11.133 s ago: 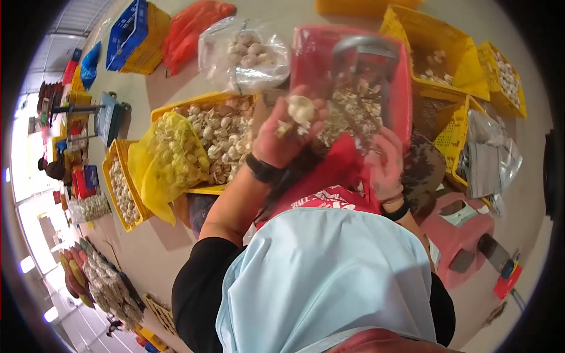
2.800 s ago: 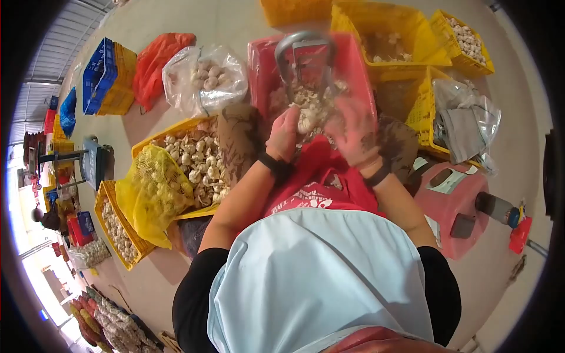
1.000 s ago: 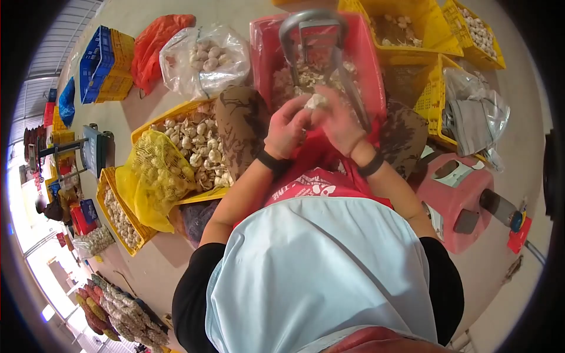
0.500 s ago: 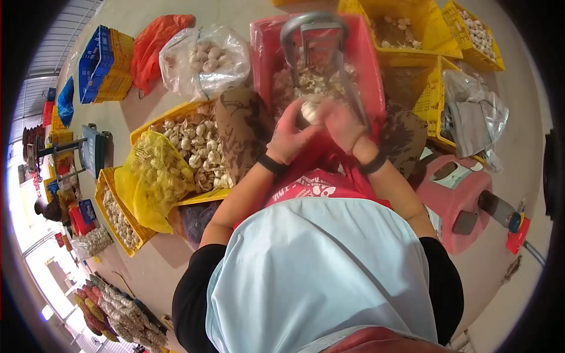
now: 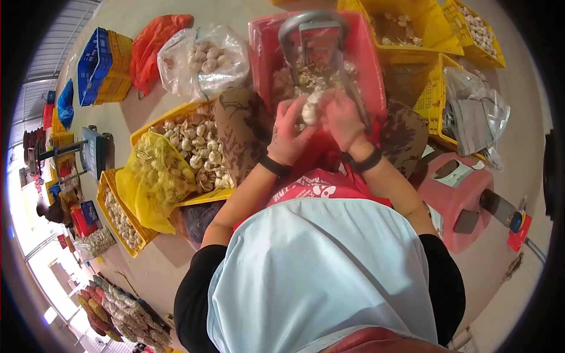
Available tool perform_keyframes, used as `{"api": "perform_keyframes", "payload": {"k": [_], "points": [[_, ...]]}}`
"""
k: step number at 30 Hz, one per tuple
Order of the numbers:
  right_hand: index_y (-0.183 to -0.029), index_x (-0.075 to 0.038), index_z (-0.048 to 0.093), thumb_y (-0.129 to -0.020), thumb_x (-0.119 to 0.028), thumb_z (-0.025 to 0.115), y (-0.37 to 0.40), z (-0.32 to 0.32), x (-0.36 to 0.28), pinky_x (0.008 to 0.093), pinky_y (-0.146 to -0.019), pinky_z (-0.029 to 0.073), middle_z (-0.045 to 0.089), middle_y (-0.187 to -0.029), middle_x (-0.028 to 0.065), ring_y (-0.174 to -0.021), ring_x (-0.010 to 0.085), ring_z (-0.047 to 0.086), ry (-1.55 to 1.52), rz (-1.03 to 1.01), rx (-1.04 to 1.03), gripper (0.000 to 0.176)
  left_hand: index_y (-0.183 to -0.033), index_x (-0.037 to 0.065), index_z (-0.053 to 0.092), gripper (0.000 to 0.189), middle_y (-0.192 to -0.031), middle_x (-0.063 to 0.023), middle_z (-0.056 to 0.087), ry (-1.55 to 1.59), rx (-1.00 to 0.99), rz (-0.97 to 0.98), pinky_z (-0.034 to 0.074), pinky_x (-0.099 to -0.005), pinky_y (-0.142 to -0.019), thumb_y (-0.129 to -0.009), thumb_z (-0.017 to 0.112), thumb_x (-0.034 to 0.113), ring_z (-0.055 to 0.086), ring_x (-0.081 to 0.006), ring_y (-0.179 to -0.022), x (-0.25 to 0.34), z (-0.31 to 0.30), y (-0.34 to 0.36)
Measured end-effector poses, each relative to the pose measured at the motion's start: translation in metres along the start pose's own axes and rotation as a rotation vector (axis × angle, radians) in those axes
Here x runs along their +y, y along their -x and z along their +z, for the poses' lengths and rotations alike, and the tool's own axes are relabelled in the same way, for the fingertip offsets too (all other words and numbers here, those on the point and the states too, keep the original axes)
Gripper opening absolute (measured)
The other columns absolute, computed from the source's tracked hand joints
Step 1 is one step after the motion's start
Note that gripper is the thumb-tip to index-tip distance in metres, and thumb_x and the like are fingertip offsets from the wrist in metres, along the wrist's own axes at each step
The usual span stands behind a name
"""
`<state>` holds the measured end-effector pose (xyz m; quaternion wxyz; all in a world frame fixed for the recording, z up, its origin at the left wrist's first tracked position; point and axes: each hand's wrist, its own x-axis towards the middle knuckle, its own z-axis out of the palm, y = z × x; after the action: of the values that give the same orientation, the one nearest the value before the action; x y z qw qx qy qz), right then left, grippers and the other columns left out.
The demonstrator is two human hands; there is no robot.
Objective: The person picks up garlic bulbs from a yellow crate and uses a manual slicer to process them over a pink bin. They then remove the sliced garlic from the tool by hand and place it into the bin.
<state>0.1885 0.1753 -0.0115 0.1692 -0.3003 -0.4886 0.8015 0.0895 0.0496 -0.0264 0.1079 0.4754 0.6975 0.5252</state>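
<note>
Both hands meet over the near end of a red tub, which holds loose garlic skins and a grey metal frame. A white garlic bulb is between them. My left hand grips the bulb from its left side, fingers curled. My right hand has its fingers bent against the bulb's right side; its fingertips are partly hidden.
At left, a yellow crate of garlic bulbs carries a yellow net bag. Behind it stands a clear bag of bulbs. More yellow crates stand at right, near a pink plastic stool.
The bulb now sits more upright between the hands, its side more exposed. My right hand's fingers have shifted slightly, and both hands remain over the tub.
</note>
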Motion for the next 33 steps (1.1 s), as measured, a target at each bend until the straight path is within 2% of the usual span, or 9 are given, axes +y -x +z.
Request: {"api": "perform_keyframes", "payload": {"k": [5, 8, 14, 16, 22, 23, 26, 29, 33], "points": [[-0.105, -0.002, 0.052, -0.093, -0.009, 0.051, -0.009, 0.004, 0.004, 0.0262, -0.062, 0.049, 0.059, -0.089, 0.0048, -0.073, 0.0111, 0.056, 0.669, -0.472, -0.029, 0.014, -0.129, 0.002, 0.050, 0.065, -0.121, -0.0168, 0.054, -0.024, -0.052, 0.057, 0.046, -0.0355, -0.094, -0.070, 0.077, 0.001, 0.055, -0.0306, -0.112, -0.002, -0.001, -0.004], [-0.104, -0.002, 0.053, -0.093, -0.007, 0.048, -0.003, 0.007, -0.013, 0.0258, -0.054, 0.048, 0.058, -0.083, 0.0057, -0.068, 0.0126, 0.056, 0.211, 0.097, 0.002, 0.013, -0.133, 0.004, 0.046, 0.067, -0.124, -0.0145, 0.053, 0.053, -0.045, -0.019, 0.046, -0.0340, -0.093, -0.072, 0.075, -0.002, 0.054, -0.0260, -0.115, -0.003, -0.002, 0.002], [-0.102, -0.003, 0.054, -0.094, -0.002, 0.042, 0.005, -0.002, 0.005, 0.0259, -0.049, 0.047, 0.057, -0.078, 0.0055, -0.062, 0.0121, 0.051, -0.175, 0.093, -0.012, 0.015, -0.136, 0.004, 0.042, 0.063, -0.116, -0.0092, 0.058, 0.792, -0.054, -0.408, 0.050, -0.0303, -0.078, -0.080, 0.069, -0.002, 0.060, -0.0184, -0.095, -0.008, -0.004, 0.007], [-0.102, -0.003, 0.054, -0.093, -0.001, 0.040, 0.016, -0.004, 0.005, 0.0262, -0.050, 0.047, 0.056, -0.078, 0.0053, -0.061, 0.0117, 0.050, -0.156, 0.055, -0.034, 0.017, -0.140, 0.007, 0.038, 0.067, -0.117, -0.0102, 0.058, 0.983, -0.175, -0.655, 0.050, -0.0288, -0.073, -0.081, 0.066, -0.004, 0.060, -0.0172, -0.092, -0.004, -0.018, 0.004], [-0.104, -0.003, 0.054, -0.089, 0.001, 0.045, 0.041, -0.017, 0.000, 0.0283, -0.055, 0.048, 0.057, -0.077, 0.0079, -0.063, 0.0160, 0.053, 0.136, 0.087, -0.074, 0.018, -0.141, 0.010, 0.039, 0.069, -0.111, -0.0090, 0.059, 1.231, -0.200, -0.833, 0.047, -0.0259, -0.066, -0.078, 0.065, -0.002, 0.057, -0.0162, -0.077, 0.001, -0.015, -0.006], [-0.108, -0.004, 0.056, -0.085, -0.002, 0.057, 0.045, -0.022, -0.001, 0.0354, -0.068, 0.050, 0.059, -0.088, 0.0147, -0.075, 0.0234, 0.058, 0.583, -0.267, -0.028, 0.023, -0.141, 0.010, 0.039, 0.070, -0.111, -0.0090, 0.059, 1.236, -0.208, -0.792, 0.047, -0.0260, -0.066, -0.077, 0.065, -0.003, 0.057, -0.0161, -0.077, 0.001, -0.014, -0.007], [-0.119, -0.006, 0.054, -0.080, -0.007, 0.067, 0.052, -0.032, -0.015, 0.0417, -0.084, 0.047, 0.056, -0.106, 0.0216, -0.096, 0.0324, 0.057, 1.044, -0.922, 0.280, 0.041, -0.141, 0.009, 0.038, 0.072, -0.111, -0.0090, 0.059, 1.188, -0.225, -0.719, 0.047, -0.0257, -0.066, -0.075, 0.065, -0.004, 0.057, -0.0155, -0.077, -0.001, -0.010, -0.012], [-0.135, -0.001, 0.040, -0.080, -0.014, 0.069, 0.031, -0.053, 0.000, 0.0439, -0.095, 0.043, 0.051, -0.124, 0.0251, -0.116, 0.0396, 0.050, 1.191, -0.481, 0.176, 0.064, -0.140, 0.006, 0.038, 0.071, -0.112, -0.0084, 0.059, 1.083, -0.228, -0.720, 0.045, -0.0246, -0.063, -0.075, 0.065, -0.003, 0.056, -0.0139, -0.076, -0.002, -0.004, -0.021], [-0.135, 0.002, 0.035, -0.088, -0.013, 0.061, 0.037, -0.048, -0.045, 0.0407, -0.082, 0.050, 0.062, -0.107, 0.0238, -0.098, 0.0349, 0.064, 0.918, -0.066, 0.040, 0.056, -0.138, 0.003, 0.040, 0.067, -0.108, -0.0057, 0.061, 1.022, -0.244, -0.698, 0.043, -0.0225, -0.058, -0.077, 0.066, 0.000, 0.054, -0.0100, -0.074, -0.010, 0.005, -0.036]]}}
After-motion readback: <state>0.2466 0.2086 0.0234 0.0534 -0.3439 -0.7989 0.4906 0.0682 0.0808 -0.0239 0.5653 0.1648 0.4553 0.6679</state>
